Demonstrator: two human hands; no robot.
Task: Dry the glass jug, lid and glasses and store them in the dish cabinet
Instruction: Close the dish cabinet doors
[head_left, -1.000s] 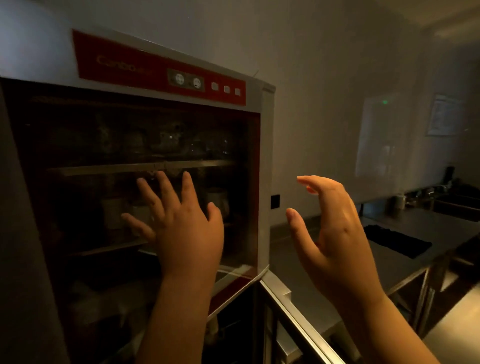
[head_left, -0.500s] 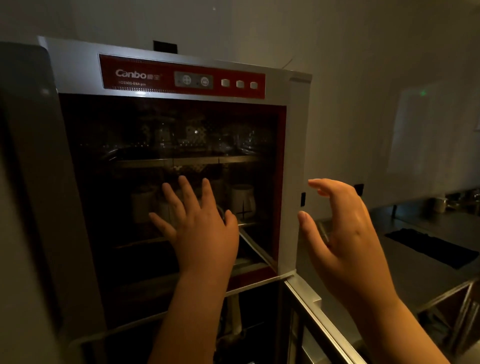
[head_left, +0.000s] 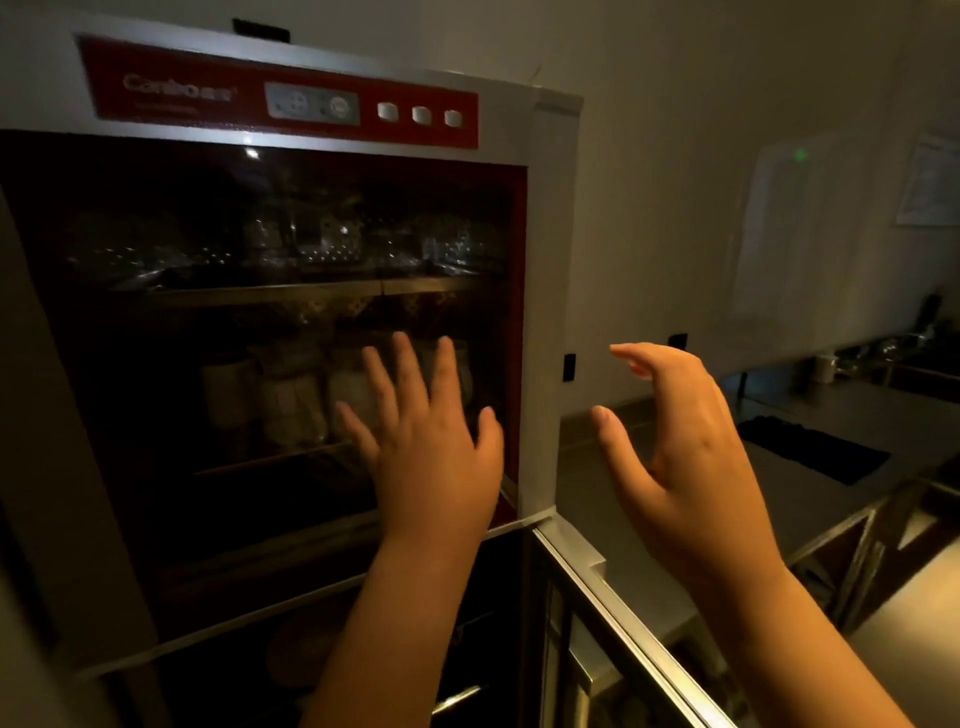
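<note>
Left hand flat on cabinet glass door, fingers spread, now nearer the door's right edge than before, right hand empty, fingers loosely open, right of cabinet above tabletop, glasses dim on upper shelf.

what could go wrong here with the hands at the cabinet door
The left hand spreads flat on the cabinet's glass door; a hard push could rattle the glassware on the shelf behind. The right hand hovers by the door edge, where fingers could get pinched.
</note>
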